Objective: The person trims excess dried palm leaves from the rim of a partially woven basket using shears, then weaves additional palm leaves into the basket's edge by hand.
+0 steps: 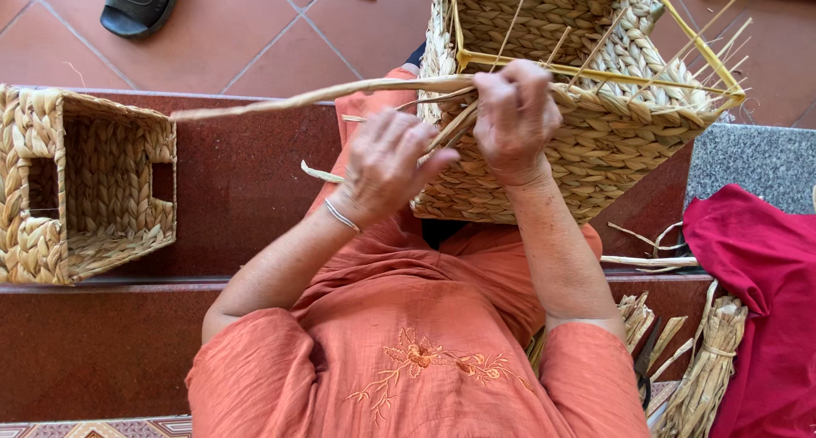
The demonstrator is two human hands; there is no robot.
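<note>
1. While both hands work at its rim, half-woven straw basket on a yellow wire frame (595, 141) rests tilted on the person's lap.
2. Left hand (387, 166): fingers curled narrow, pinching flat pale straw strands (450, 124) beside the basket wall.
3. Right hand (514, 119): fingers closed on the long twisted straw rope (297, 100), which runs out leftward.
4. Finished square woven basket (81, 187) sits well apart on the dark red step (246, 183).
5. Bundle of dry straw (710, 361) lies beside red cloth (765, 276).

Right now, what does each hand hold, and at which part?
Both hands, left hand and right hand, pinch straw strands at the rim of the half-woven basket, resting on the lap.
</note>
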